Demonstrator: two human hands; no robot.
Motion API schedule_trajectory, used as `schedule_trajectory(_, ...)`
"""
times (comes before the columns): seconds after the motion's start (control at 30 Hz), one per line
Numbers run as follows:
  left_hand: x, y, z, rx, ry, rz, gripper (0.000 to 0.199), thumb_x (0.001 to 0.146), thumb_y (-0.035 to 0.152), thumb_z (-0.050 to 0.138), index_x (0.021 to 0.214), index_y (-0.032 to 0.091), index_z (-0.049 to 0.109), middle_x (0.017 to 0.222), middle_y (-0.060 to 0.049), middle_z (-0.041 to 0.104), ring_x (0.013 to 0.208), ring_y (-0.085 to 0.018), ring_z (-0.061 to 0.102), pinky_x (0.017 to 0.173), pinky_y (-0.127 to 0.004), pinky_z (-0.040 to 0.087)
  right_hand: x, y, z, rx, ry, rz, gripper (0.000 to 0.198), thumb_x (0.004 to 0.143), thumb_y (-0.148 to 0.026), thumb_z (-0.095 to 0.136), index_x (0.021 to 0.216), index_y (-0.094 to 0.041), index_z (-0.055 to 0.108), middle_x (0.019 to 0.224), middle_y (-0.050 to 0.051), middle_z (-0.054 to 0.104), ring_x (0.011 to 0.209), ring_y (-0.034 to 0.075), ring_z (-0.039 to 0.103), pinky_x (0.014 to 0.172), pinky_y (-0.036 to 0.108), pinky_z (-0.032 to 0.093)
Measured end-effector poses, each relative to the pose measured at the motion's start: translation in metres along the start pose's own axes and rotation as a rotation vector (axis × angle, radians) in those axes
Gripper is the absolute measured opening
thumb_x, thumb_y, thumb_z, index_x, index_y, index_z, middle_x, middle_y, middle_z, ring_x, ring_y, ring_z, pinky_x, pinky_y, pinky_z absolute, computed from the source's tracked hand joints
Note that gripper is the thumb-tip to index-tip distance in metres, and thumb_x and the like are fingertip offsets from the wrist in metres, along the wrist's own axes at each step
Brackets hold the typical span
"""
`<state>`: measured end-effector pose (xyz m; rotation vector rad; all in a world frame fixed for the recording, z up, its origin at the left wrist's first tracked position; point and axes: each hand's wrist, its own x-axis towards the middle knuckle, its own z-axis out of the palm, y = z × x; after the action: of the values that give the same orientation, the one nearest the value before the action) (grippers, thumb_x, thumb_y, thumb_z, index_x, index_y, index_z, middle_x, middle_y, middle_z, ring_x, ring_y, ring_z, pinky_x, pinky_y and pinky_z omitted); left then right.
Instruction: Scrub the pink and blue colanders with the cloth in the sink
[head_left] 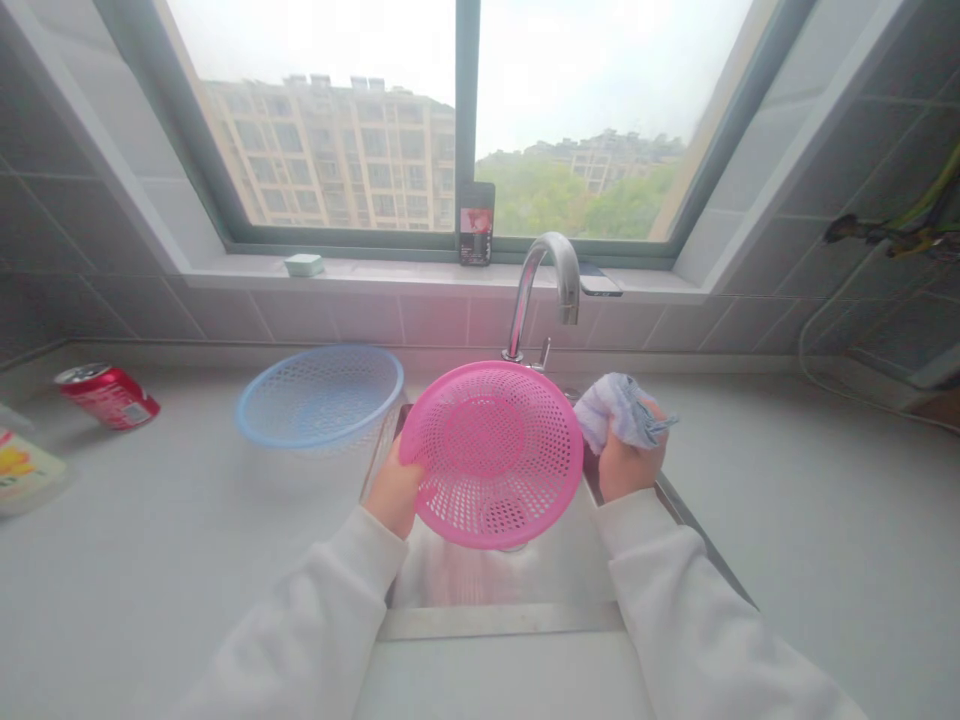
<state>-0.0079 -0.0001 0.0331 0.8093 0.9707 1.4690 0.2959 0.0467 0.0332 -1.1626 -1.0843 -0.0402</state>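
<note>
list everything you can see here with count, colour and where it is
pink colander: 1, pink, held tilted over the sink
cloth: 1, pale blue-white, bunched right of the pink colander
blue colander: 1, light blue, on the counter left of the sink
sink: 1, steel, centre of the counter
tap: 1, chrome, behind the sink
can: 1, red, lying on its side, far left counter
soap: 1, pale green, on the windowsill
packet: 1, dark, upright against the window frame
left hand: 1, white sleeve, grips the pink colander's rim
right hand: 1, white sleeve, holds the cloth
</note>
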Motion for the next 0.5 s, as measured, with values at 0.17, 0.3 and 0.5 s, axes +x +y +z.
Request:
schedule_trajectory(0.17, -0.002, -0.011, 0.000, 0.000, -0.015, -0.052, 0.064, 0.054, 0.009, 0.076, 0.118, 0.015, 0.072, 0.106, -0.010, 0.080, 0.113, -0.034, 0.071, 0.106, -0.050, 0.052, 0.000, -0.012, -0.003, -0.052, 0.008, -0.155, 0.030, 0.089, -0.046, 0.066, 0.108, -0.023, 0.065, 0.108, 0.009, 0.066, 0.107, 0.030, 0.066, 0.101, 0.056, 0.052)
schedule_trajectory(0.3, -0.005, -0.019, 0.003, -0.006, -0.022, -0.121, 0.069, 0.052, 0.007, 0.067, 0.120, 0.015, 0.071, 0.102, -0.009, 0.079, 0.110, -0.034, 0.071, 0.101, -0.050, 0.054, -0.018, -0.023, -0.002, -0.080, -0.215, -0.247, 0.030, 0.085, -0.042, 0.070, 0.109, -0.024, 0.071, 0.112, 0.011, 0.067, 0.108, 0.034, 0.067, 0.098, 0.057, 0.054)
schedule_trajectory(0.5, -0.023, -0.017, 0.021, -0.140, -0.136, -0.214, 0.100, 0.047, 0.002, 0.060, 0.144, 0.028, 0.054, 0.125, -0.007, 0.072, 0.119, -0.031, 0.066, 0.098, -0.041, 0.054, -0.042, -0.030, 0.017, -0.023, -0.753, -0.236, 0.035, 0.084, -0.023, 0.062, 0.117, -0.025, 0.074, 0.113, 0.011, 0.072, 0.109, 0.033, 0.069, 0.097, 0.052, 0.056)
